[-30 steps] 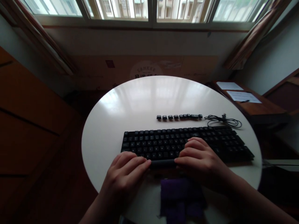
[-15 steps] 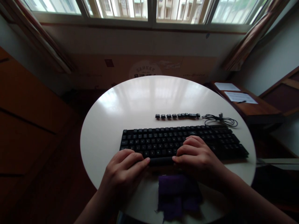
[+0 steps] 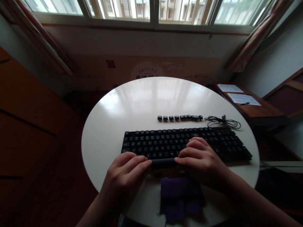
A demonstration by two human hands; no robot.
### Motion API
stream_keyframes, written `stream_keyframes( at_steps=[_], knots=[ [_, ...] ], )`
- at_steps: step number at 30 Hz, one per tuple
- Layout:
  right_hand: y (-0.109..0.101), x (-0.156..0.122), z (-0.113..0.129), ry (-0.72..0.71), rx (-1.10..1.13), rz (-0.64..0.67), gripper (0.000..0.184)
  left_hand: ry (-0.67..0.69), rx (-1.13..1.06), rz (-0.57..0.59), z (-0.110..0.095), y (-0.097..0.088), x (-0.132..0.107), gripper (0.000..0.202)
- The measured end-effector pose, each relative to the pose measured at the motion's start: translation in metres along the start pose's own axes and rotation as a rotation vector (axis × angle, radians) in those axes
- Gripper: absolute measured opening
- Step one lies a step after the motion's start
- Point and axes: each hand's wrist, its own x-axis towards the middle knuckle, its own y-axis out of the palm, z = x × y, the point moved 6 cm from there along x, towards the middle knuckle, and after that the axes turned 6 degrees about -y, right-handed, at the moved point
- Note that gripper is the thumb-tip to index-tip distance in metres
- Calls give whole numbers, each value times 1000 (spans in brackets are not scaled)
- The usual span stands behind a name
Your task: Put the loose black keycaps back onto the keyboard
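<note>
A black keyboard [image 3: 158, 142] lies on the round white table, its near edge toward me. My left hand [image 3: 127, 168] rests at its front left, fingers curled over the keys and thumb tip on the left end of the space bar [image 3: 163, 162]. At the bar's right end sits the thumb of my right hand [image 3: 197, 159], whose bent fingers lie over the keys. Whether the bar is fully seated I cannot tell. Just below it, a folded purple cloth [image 3: 181, 197] lies on the table. Several loose black keycaps [image 3: 171, 118] form a row behind the keyboard.
The keyboard's coiled black cable [image 3: 223, 121] lies at the back right of the white table [image 3: 113, 113]. A brown side table [image 3: 262, 108] with paper sheets [image 3: 245, 98] and a pen [image 3: 245, 103] stands to the right. A wooden cabinet [image 3: 28, 119] is at left.
Almost nothing differs. Both hands stay at the ends of the space bar, with only a very slight shift of the fingers.
</note>
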Motion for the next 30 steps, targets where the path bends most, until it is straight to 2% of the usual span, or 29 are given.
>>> stream_keyframes(
  at_steps=[14, 30],
  knots=[
    [1, 0, 4, -8, -26, -8, 7, 10, 42, -38, -3, -1, 2, 12],
    [1, -2, 2, 19, -14, -6, 8, -14, 18, -1, 1, 1, 2, 14]
  ],
)
